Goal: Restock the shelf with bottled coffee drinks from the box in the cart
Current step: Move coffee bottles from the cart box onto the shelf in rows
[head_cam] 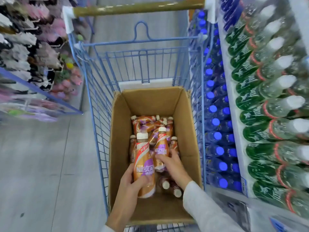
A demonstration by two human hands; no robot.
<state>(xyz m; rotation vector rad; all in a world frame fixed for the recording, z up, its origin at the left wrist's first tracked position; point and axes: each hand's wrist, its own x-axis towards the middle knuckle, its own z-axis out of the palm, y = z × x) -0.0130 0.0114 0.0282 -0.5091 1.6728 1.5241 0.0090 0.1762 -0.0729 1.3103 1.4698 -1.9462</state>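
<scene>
An open cardboard box (187,124) stands in a blue wire cart (93,101). Several brown-and-purple bottled coffee drinks (147,124) lie jumbled on its bottom. My left hand (132,183) is shut on one coffee bottle (143,158), held upright above the box's near end. My right hand (172,163) grips a second coffee bottle (161,144) by its lower body, lifted a little above the pile. More bottles (168,185) lie under my right wrist, partly hidden.
A shelf (234,104) on the right carries rows of blue-capped water bottles (215,121) and green-labelled clear bottles (267,101). On the left, racks of hanging pink and grey goods (33,47) line the grey floor aisle (41,164). The cart's handle (138,8) lies at the far end.
</scene>
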